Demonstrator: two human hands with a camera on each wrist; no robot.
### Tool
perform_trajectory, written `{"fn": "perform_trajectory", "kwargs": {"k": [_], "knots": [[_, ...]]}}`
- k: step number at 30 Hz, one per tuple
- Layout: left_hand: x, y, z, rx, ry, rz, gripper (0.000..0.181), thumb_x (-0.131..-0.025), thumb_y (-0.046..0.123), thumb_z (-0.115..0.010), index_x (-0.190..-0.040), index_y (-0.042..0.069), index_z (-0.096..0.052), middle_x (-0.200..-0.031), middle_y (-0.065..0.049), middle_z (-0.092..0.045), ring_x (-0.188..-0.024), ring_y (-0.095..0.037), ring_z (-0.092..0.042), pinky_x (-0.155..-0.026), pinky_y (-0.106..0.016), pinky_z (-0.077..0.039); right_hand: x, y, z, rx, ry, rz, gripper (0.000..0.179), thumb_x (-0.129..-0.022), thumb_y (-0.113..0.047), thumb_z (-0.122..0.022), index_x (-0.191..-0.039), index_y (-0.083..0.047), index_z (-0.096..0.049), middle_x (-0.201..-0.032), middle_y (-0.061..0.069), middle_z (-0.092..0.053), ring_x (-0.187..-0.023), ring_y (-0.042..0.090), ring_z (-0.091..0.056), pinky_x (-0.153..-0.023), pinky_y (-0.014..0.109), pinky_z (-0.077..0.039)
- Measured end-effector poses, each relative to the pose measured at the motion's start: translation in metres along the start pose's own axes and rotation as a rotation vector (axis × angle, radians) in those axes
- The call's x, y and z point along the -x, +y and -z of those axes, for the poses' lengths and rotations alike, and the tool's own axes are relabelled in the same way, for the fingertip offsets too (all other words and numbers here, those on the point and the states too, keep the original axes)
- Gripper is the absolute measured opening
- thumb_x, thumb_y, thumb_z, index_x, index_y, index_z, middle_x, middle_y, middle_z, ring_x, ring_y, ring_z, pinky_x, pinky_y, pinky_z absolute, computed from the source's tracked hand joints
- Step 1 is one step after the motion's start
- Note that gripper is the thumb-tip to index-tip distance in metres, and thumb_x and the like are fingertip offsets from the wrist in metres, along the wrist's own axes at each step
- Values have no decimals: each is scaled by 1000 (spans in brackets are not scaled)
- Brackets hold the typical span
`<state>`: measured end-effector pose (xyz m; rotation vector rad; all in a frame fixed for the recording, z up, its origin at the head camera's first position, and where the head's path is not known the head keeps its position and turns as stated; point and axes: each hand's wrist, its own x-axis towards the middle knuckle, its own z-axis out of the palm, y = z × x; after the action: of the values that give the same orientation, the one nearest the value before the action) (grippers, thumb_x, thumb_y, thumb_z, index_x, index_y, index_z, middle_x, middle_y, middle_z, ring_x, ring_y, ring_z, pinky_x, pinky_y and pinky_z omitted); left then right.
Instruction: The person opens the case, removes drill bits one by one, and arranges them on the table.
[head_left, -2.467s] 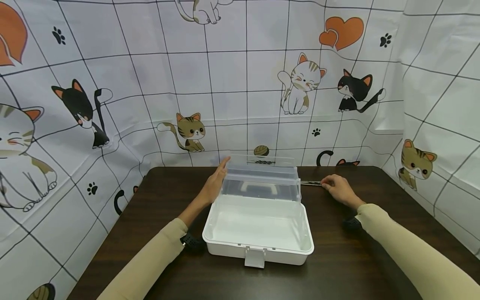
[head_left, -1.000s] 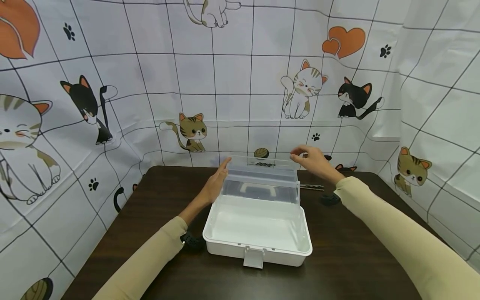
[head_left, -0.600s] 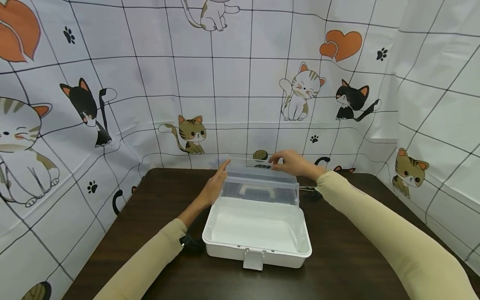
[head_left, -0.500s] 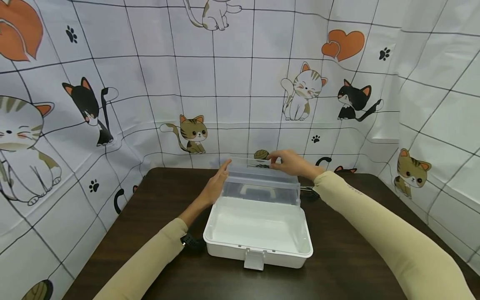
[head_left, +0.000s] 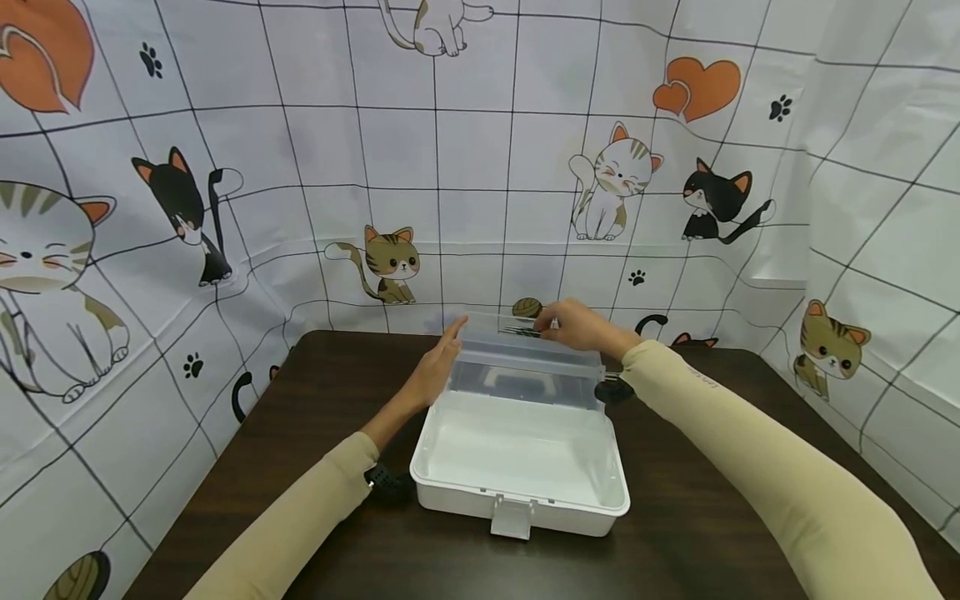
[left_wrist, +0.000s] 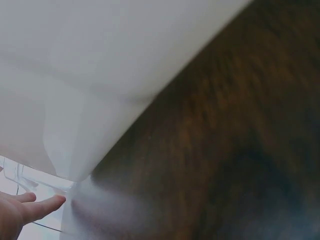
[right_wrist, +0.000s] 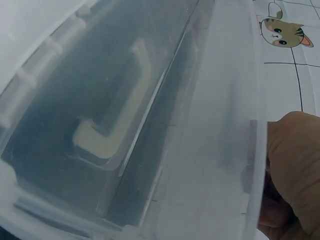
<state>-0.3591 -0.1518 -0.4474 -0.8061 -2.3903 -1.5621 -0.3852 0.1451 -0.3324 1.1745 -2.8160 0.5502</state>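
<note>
A white plastic box (head_left: 525,442) with a see-through lid (head_left: 540,385) stands on the table, its lid tipped back. My left hand (head_left: 437,367) rests with fingers straight at the lid's left edge; its fingers also show at the lower left of the left wrist view. Behind the lid, my right hand (head_left: 576,325) has its fingers curled at the right end of thin, dark, twisted drill bits (head_left: 517,331), seen through the lid. In the right wrist view that hand (left_wrist: 25,215) is not shown; the curled right hand (right_wrist: 295,165) appears beyond the lid, its fingertips hidden.
The dark wooden table (head_left: 300,433) bears the box. Past the lid's right side, metal bits lie mostly hidden by the right wrist's black camera (head_left: 613,391). A latch (head_left: 512,517) hangs at the box's front. A cat-print sheet (head_left: 472,167) surrounds the table.
My right hand has left the metal bits right of the lid, risen over the lid's corner and moved left to the dark bits behind it. The left hand has stayed at the lid.
</note>
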Motion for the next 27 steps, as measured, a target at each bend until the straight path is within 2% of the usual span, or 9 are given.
{"fn": "perform_trajectory", "kwargs": {"k": [6,10,16,23,27], "knots": [[0,0,0,-2,-5,8,54,-110,49,-23,-163,38,-20,-165,-8,-26,-144,-34,-35,-113,-61,-26,1,2,2,43,-20,4,14,-93,6,-70,-105,6,-76,-104,17,-73,-98,33,-68,-87,45,-54],[0,1,0,-5,1,12,54,-110,50,-23,-163,39,-21,-164,-9,-28,-144,-33,-36,-113,-60,-27,3,4,0,42,-7,1,12,-92,5,-71,-103,5,-76,-102,15,-73,-95,31,-68,-84,44,-55],[0,1,-1,-5,-4,10,54,-110,47,-23,-163,39,-20,-163,-15,-29,-144,-34,-36,-113,-60,-27,4,8,-1,11,23,-12,12,-93,6,-69,-103,5,-77,-102,14,-73,-93,30,-68,-80,43,-55],[-1,2,0,-39,15,-14,56,-109,44,-24,-164,32,-22,-152,-26,-42,-139,-38,-42,-107,-64,-34,6,12,1,36,107,39,14,-94,9,-64,-101,6,-75,-98,15,-70,-90,30,-66,-77,45,-54],[-1,2,0,-28,8,-10,56,-109,45,-24,-164,32,-22,-152,-28,-41,-140,-38,-42,-106,-65,-33,11,12,6,31,137,33,13,-95,10,-62,-101,6,-73,-96,14,-67,-89,30,-62,-78,47,-51]]}}
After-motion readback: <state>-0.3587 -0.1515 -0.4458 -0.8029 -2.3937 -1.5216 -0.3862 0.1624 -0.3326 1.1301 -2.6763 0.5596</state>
